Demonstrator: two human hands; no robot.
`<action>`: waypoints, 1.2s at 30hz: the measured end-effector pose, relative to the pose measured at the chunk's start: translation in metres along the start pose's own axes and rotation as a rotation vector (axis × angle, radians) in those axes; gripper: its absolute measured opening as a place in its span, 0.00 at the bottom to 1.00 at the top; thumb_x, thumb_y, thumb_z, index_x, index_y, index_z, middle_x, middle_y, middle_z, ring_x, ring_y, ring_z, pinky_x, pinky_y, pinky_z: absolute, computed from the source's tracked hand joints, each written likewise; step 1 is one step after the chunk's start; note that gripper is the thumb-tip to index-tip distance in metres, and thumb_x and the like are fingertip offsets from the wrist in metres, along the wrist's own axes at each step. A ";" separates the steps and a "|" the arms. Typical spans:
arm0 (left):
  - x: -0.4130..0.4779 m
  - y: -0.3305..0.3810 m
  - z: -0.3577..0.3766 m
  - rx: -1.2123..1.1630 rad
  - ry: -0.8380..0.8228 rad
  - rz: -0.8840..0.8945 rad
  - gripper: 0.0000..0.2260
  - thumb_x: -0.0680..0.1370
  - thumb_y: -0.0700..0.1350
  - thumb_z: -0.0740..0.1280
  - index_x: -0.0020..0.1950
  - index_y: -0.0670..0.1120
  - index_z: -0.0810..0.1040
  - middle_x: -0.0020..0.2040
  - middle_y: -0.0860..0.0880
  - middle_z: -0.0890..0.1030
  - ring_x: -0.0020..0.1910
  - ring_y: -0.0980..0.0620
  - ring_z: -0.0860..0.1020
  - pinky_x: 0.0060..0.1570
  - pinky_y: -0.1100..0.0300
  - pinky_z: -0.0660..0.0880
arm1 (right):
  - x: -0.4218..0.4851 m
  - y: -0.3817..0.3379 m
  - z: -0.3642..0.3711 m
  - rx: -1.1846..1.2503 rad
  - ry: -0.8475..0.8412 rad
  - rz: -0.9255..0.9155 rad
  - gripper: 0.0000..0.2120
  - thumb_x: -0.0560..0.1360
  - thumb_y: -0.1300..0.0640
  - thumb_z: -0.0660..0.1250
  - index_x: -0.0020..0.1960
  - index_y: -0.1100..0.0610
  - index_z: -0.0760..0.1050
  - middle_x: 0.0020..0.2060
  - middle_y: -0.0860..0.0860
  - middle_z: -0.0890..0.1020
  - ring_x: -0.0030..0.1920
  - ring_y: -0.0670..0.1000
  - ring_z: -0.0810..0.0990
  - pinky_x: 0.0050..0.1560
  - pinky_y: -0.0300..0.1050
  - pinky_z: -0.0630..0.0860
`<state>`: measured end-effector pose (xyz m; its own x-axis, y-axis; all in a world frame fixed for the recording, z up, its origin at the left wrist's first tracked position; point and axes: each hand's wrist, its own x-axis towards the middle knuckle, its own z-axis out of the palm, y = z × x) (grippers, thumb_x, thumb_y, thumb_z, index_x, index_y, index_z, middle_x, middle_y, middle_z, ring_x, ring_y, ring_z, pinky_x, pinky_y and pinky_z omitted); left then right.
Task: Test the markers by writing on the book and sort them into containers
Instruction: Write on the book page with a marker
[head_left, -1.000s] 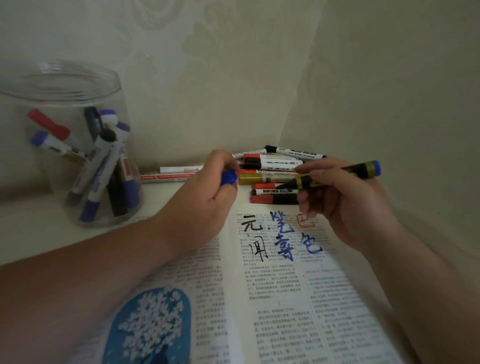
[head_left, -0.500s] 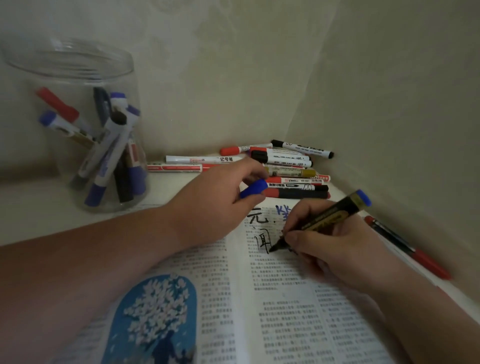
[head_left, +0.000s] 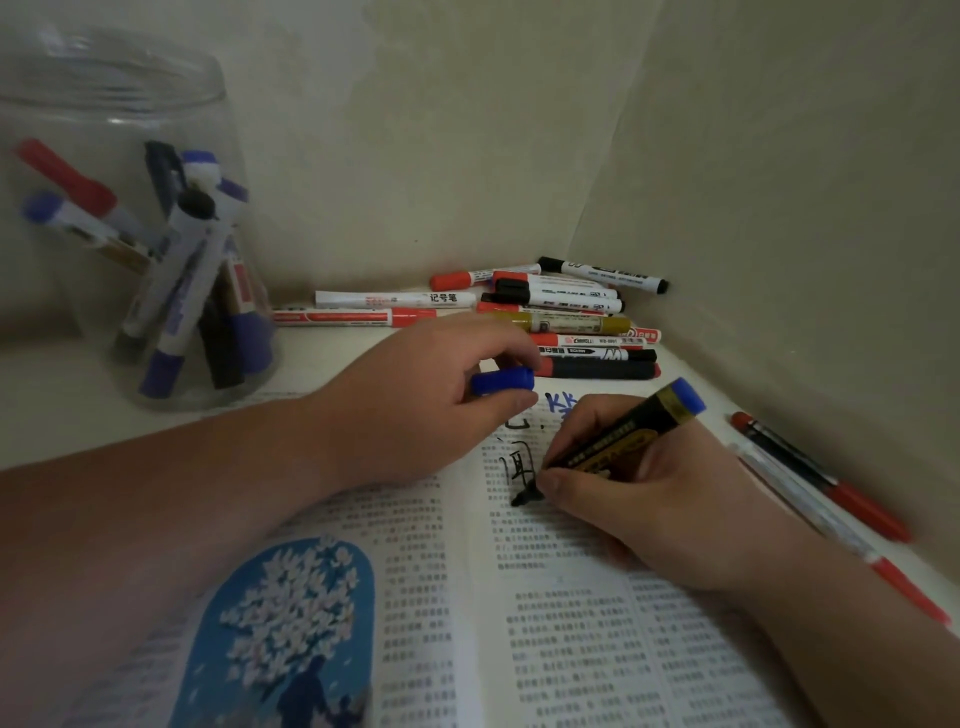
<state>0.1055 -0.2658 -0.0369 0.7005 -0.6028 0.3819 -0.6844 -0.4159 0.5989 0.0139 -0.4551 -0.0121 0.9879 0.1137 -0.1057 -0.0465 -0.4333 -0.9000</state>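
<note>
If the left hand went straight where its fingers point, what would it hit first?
The left hand, pinching the blue cap, would likely hit the red-capped black marker at the pile's near edge; depth unclear.

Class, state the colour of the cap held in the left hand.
The cap is blue; head view.

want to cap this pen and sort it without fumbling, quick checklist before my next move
1. Grip: right hand holds the black-and-gold marker with blue end: ok.
2. Marker tip on the right page of the open printed book: ok.
3. Fresh ink showing: cannot tell, only a dark blur at the tip.
4. Cap: small blue plastic cap pinched in left hand: ok.
5. Target: clear round jar upright, mouth uncovered: ok.
6. Second container in view: not ok, only the jar shows.
</note>
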 end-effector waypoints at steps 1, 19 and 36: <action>0.000 0.000 0.000 0.000 -0.004 0.000 0.08 0.79 0.52 0.69 0.57 0.60 0.78 0.47 0.66 0.76 0.43 0.63 0.76 0.39 0.70 0.68 | 0.000 0.000 0.000 0.004 -0.004 0.005 0.05 0.73 0.61 0.75 0.41 0.57 0.79 0.27 0.55 0.76 0.23 0.50 0.71 0.24 0.40 0.70; 0.000 0.001 0.000 -0.068 0.055 -0.014 0.07 0.79 0.53 0.68 0.56 0.56 0.78 0.41 0.64 0.80 0.34 0.52 0.80 0.33 0.58 0.73 | 0.005 0.007 -0.011 0.002 0.083 -0.031 0.07 0.72 0.63 0.76 0.38 0.59 0.79 0.28 0.59 0.77 0.24 0.48 0.71 0.24 0.37 0.68; -0.001 0.004 -0.002 -0.070 0.097 0.014 0.06 0.78 0.50 0.71 0.54 0.53 0.79 0.40 0.70 0.77 0.36 0.57 0.77 0.34 0.69 0.71 | 0.002 0.004 -0.011 -0.080 0.006 -0.033 0.06 0.72 0.61 0.75 0.40 0.59 0.80 0.30 0.57 0.79 0.29 0.49 0.74 0.29 0.38 0.71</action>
<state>0.1021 -0.2658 -0.0336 0.7098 -0.5377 0.4550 -0.6807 -0.3576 0.6394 0.0170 -0.4664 -0.0113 0.9896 0.1235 -0.0737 -0.0022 -0.4996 -0.8663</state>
